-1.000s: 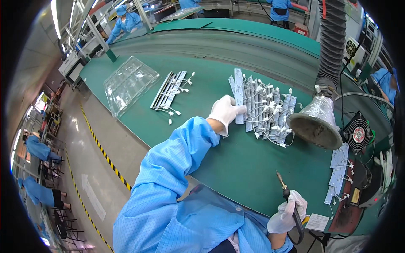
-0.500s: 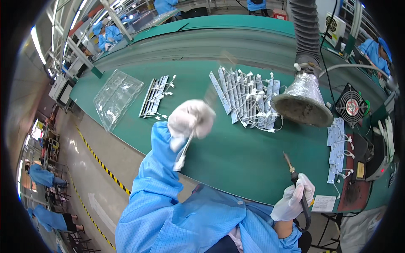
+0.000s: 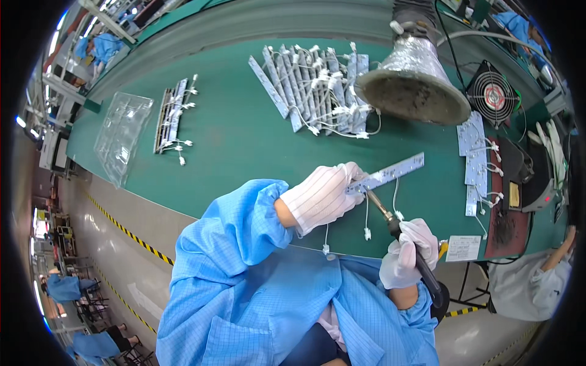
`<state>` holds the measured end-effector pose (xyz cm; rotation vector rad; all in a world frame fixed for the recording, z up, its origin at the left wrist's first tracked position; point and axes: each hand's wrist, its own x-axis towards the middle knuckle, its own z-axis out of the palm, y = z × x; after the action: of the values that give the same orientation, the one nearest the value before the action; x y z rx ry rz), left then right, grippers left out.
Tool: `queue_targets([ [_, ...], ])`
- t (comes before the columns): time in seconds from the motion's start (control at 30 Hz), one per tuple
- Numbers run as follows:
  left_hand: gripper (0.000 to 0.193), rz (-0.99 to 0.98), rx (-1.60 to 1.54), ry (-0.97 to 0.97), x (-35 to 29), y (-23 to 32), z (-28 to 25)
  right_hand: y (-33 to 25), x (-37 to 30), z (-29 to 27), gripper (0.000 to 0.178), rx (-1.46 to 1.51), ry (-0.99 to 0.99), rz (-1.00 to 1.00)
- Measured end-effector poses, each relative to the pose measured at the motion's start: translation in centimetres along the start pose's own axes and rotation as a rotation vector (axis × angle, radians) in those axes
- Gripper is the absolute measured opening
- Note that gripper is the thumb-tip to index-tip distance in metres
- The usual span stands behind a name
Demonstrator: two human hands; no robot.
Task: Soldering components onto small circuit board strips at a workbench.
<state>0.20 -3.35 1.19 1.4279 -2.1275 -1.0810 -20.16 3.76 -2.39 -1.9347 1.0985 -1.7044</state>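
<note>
My left hand [image 3: 323, 194], in a striped white glove, pinches one end of a narrow light-blue circuit board strip [image 3: 394, 172] above the near side of the green bench. Thin white leads with a white plug [image 3: 367, 233] hang down from the strip. My right hand [image 3: 410, 253], gloved too, grips a soldering iron [image 3: 430, 280] by its dark handle. The iron's metal tip points up and left and meets the strip's lower edge close to my left fingers; whether it touches cannot be told.
Beyond my hands lies a pile of wired strips [image 3: 311, 91], with a smaller stack [image 3: 171, 116] and a clear plastic tray [image 3: 124, 134] to the left. An extraction hood [image 3: 415, 91] hangs at right, near a fan [image 3: 493, 94], more strips [image 3: 473, 152] and a soldering station [image 3: 537, 183].
My left hand has come down and right, bringing the strip in front of me. The iron in my right hand has moved up and left to the strip. The whole view has shifted.
</note>
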Motion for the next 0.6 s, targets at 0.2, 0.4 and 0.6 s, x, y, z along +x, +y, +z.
queue_targets([
  [0.2, 0.029, 0.101, 0.06, 0.133, -0.3, -0.6, 1.4, 0.1, 0.8, -0.3, 0.018, -0.023, -0.089, -0.13],
  [0.4, 0.029, 0.129, 0.095, 0.122, -0.4, -0.5, 1.4, 0.2, 0.2, -0.4, 0.02, 0.025, -0.064, -0.022],
  [0.6, 0.026, 0.145, 0.116, 0.161, -0.5, -0.6, 1.8, -0.1, 0.3, -0.4, 0.019, 0.006, -0.088, -0.011],
])
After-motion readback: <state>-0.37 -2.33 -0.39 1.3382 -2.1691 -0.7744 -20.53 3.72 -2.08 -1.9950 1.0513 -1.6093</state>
